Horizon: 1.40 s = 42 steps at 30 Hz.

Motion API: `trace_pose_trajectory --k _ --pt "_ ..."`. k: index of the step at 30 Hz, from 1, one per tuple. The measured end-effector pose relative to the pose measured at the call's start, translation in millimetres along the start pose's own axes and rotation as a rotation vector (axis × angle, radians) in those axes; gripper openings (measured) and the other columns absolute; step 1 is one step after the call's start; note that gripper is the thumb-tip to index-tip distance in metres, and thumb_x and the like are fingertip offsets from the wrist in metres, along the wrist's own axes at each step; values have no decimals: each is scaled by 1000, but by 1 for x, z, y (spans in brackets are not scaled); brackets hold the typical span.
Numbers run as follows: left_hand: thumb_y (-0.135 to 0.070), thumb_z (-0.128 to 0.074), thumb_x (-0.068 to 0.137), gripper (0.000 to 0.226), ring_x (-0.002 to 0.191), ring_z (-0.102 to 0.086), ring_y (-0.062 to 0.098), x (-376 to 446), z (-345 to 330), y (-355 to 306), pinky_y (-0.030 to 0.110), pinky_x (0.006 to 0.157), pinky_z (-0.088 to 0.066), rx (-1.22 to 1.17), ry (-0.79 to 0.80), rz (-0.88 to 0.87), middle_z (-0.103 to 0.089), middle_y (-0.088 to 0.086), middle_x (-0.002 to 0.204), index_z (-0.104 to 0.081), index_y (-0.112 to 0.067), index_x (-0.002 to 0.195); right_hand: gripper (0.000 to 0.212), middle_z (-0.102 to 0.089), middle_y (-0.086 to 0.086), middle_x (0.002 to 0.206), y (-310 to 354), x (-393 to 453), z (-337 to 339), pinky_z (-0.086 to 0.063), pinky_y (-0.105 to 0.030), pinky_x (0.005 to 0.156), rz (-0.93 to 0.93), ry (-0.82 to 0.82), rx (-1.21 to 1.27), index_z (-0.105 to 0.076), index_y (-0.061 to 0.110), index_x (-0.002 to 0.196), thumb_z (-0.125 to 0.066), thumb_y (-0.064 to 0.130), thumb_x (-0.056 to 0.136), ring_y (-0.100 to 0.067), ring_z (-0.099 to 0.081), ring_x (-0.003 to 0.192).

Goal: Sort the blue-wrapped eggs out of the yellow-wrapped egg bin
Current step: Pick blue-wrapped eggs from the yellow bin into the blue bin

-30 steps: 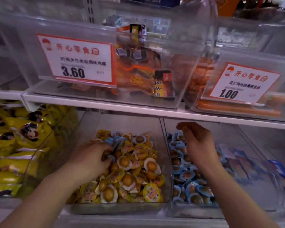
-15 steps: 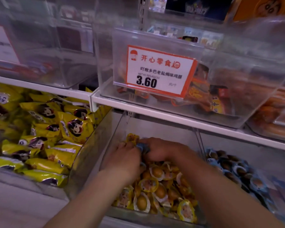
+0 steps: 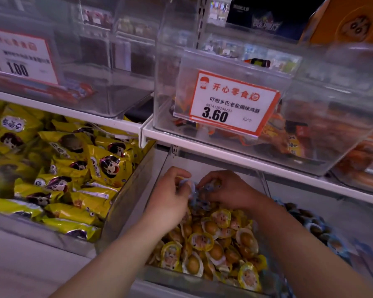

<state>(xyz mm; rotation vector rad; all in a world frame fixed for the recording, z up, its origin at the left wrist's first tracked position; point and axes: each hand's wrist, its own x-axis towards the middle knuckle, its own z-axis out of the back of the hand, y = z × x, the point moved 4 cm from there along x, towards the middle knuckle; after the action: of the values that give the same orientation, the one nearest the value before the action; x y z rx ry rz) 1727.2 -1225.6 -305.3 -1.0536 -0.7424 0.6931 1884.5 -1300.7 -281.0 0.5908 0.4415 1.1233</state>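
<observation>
1. Several blue-wrapped eggs (image 3: 195,193), bunched at the back of the yellow-wrapped egg bin (image 3: 159,175), pinched between both hands above the heap.
2. Probably light and small; film wrap glossy, so likely slippery and crinkly; egg inside likely firm but dentable under a hard squeeze.
3. Best taken by the flat sealed rim of the wrap or cupped around the round middle, several at once; loose ones apt to slide off a full handful.
4. Left hand (image 3: 170,196) curled over the blue wrappers, thumb and fingers closed on them from the left.
5. Right hand (image 3: 228,190) curled likewise, fingertips pinching the same blue cluster from the right.
6. Yellow-wrapped eggs (image 3: 211,244) piled beneath and in front, touching one another; easy to drag a stray along with a grab.
7. More blue-wrapped eggs in the neighbouring bin (image 3: 317,229) to the right: likely the drop spot.
8. Yellow snack bags (image 3: 78,175) in the bin to the left; price tag (image 3: 233,102) reading 3.60 on the clear box on the shelf above.
</observation>
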Motion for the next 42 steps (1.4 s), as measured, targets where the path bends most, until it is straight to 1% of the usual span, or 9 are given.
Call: trace_pose_trajectory --k 6,11,16,19,22,28,33,37,42 --pt "-18 -55 100 22 71 -67 19 -17 -12 0 33 58 -52 -380 24 219 -70 1 86 -71 -30 91 38 -72 -23 106 7 -73 0 -59 -35 74 -142 -52 870 -75 15 112 -75 -1 78 -32 -72 95" --pt "-25 -68 92 11 89 -67 -4 -34 -39 -11 16 75 -48 -290 278 117 -74 -11 91 -72 -33 85 45 -74 -15 107 -3 -94 -24 -59 -32 78 -187 -101 1177 -67 9 124 -69 0 80 -24 -72 97" --pt "-6 -64 92 24 94 -69 18 -29 -32 -6 33 85 -53 -18 272 45 -73 6 101 -71 -28 97 51 -71 -5 120 -13 -96 -29 -57 -34 92 -216 -235 682 -67 18 122 -52 -17 88 -17 -68 110" --pt "-15 -67 92 18 89 -62 -12 -22 -26 -4 4 75 -43 36 220 -38 -70 -15 94 -71 -32 92 52 -65 3 132 -3 -95 -26 -47 -20 102 -60 -155 401 -60 19 136 -60 -5 90 -6 -58 124" --pt "-32 -73 89 10 93 -64 -8 -20 -33 0 16 85 -47 91 316 -96 -72 -15 96 -72 -30 98 67 -62 12 131 6 -96 -25 -41 -6 94 48 -47 387 -52 26 137 -59 -13 83 10 -54 121" --pt "-35 -77 82 19 87 -65 5 -23 -38 14 23 73 -49 431 447 -133 -68 -16 89 -67 -31 98 70 -43 2 152 2 -106 -17 -36 -21 109 -36 -116 -63 -31 30 155 -55 18 90 -18 -46 136" --pt "-27 -75 83 17 80 -61 4 -24 -34 7 21 67 -45 411 413 -145 -65 -15 82 -62 -32 93 32 -71 7 88 21 -124 -14 -54 -35 75 167 -181 -200 -70 32 110 -56 16 86 -11 -65 78" --pt "-30 -76 84 15 75 -57 -6 -14 -15 5 13 62 -40 202 238 -50 -63 -17 85 -64 -28 93 44 -61 12 93 19 -133 -46 -50 -34 76 215 175 -315 -69 31 113 -60 63 84 -7 -57 84" --pt "-30 -76 85 14 80 -66 4 -18 -6 5 25 70 -51 61 218 13 -72 -8 89 -69 -26 96 34 -60 11 90 15 -128 -49 -52 -31 73 186 144 -194 -75 28 103 -75 52 80 -5 -57 79"
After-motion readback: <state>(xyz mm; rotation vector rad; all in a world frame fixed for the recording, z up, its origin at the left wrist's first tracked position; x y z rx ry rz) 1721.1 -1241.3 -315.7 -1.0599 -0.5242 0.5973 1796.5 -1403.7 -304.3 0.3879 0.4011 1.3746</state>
